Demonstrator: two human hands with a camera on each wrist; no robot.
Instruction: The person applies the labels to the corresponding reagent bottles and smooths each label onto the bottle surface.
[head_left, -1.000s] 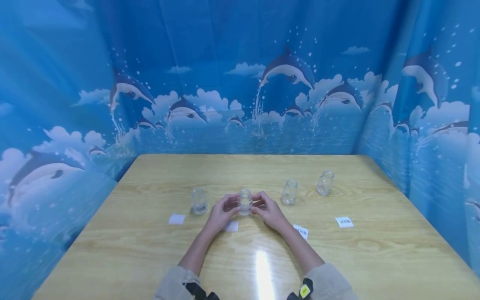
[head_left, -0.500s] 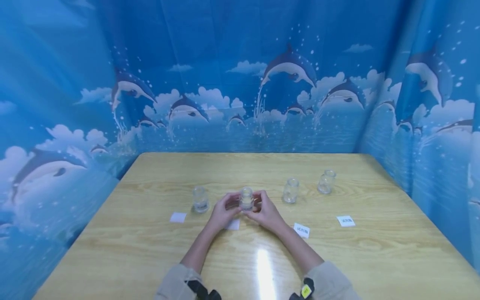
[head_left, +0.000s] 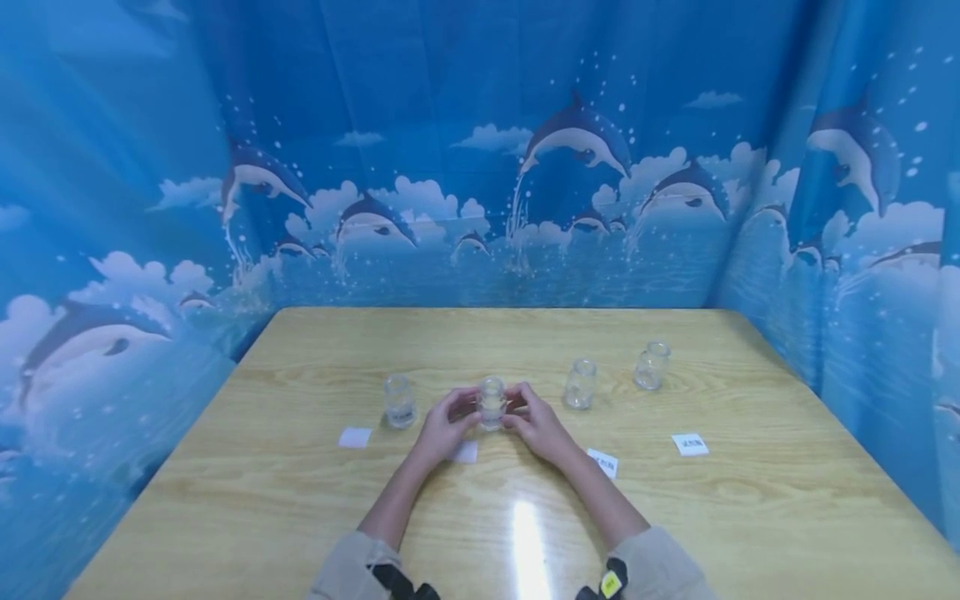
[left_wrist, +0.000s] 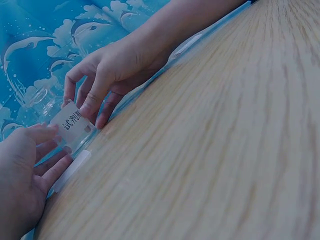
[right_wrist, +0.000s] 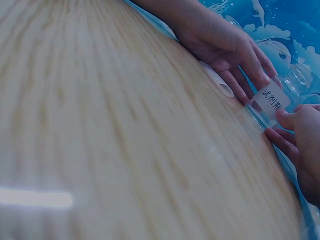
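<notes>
Both hands are at a small clear glass bottle (head_left: 492, 408), standing in the middle of the table. On its near side is a white label (left_wrist: 73, 127) with printed characters, clear in both wrist views. My left hand (head_left: 444, 427) holds the bottle from the left, thumb near the label's edge. From the other side my right hand (head_left: 542, 429) holds it, with the thumb (right_wrist: 286, 120) at the label's edge. A blank white slip (head_left: 465, 452) lies just in front of the bottle, partly behind the left wrist.
Another glass bottle (head_left: 400, 402) stands left of the hands, with a white slip (head_left: 355, 437) before it. Two more, a nearer bottle (head_left: 580, 385) and a farther bottle (head_left: 652, 366), stand right. Printed slips (head_left: 690, 444) lie before them. A dolphin-print curtain (head_left: 480, 167) surrounds the table.
Half a second ago the right thumb reached further across the bottle's lower front; now it is back toward the right side. The bottle stays in about the same place.
</notes>
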